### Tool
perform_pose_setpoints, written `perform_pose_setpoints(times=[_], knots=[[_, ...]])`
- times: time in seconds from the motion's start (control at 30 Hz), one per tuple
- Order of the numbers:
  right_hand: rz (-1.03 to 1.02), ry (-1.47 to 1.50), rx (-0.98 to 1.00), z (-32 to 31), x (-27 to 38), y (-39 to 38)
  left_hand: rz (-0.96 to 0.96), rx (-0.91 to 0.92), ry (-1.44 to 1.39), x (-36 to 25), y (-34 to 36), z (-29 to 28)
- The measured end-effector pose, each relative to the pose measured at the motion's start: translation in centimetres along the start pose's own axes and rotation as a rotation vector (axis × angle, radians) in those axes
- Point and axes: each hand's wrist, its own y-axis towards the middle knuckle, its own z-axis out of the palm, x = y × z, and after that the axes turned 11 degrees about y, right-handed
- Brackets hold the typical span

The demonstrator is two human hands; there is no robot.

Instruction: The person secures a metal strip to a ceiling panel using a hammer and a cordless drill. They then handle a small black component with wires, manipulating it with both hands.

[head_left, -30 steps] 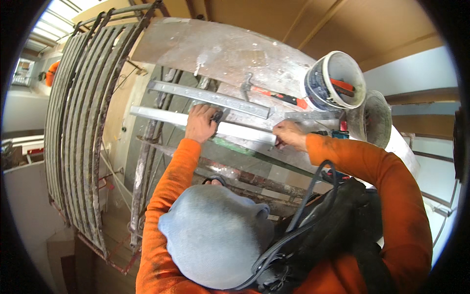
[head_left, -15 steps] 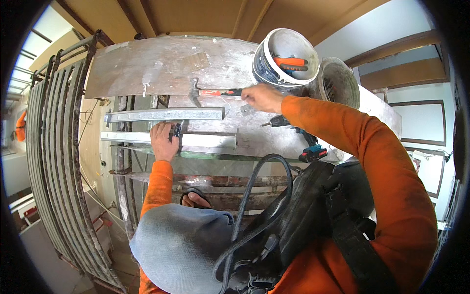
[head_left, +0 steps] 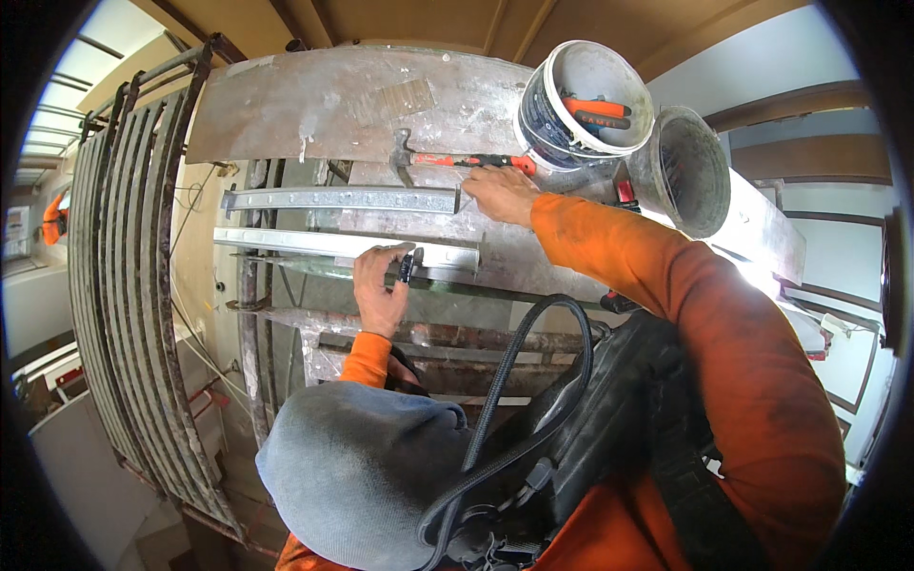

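Observation:
My left hand is closed around a small black-and-silver tool, its kind unclear, at the near edge of a pale metal channel. A second metal channel lies beyond it, roughly parallel. My right hand rests low over the board, just right of that channel's end, fingers bent and together; whatever lies under them is hidden. Just beyond my right hand, a claw hammer with an orange-and-black handle lies on the board, its head to the left.
Past my right hand stand a white bucket with orange-handled pliers inside and a grey, crusted bucket. The stained board rests by rusty scaffold tubes. A slatted metal frame rises at left. A black hose loops near me.
My right hand has let go of the hammer and moved nearer me. My left hand, with the small tool, has slid right along the near channel. The view has shifted.

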Motion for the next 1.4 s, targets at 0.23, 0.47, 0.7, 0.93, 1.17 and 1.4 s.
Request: perform_pose_setpoints(times=[0.23,0.47,0.7,0.93,1.17,1.4], knots=[[-0.159,-0.066,-0.028,0.8,-0.2,0.5,-0.012,0.137,-0.082,-1.7,-0.2,-0.1],[0.007,0.173,-0.117,-2.4,4.7,0.6,-0.347,0.163,-0.873,-4.4,2.4,-1.0],[0.034,0.691,0.068,-2.8,9.0,4.3,-0.160,-0.068,-0.249,-4.7,4.6,-3.5],[0.397,1.726,0.195,-3.9,14.4,5.4,-0.457,-0.210,-1.258,-2.3,5.2,-5.2],[0.347,1.739,0.277,-4.1,15.9,6.6,-0.262,-0.194,-0.499,-0.4,5.3,-7.9],[-0.043,0.234,0.129,0.5,13.8,2.9,-0.651,-0.296,-0.633,6.0,4.9,-8.1]])
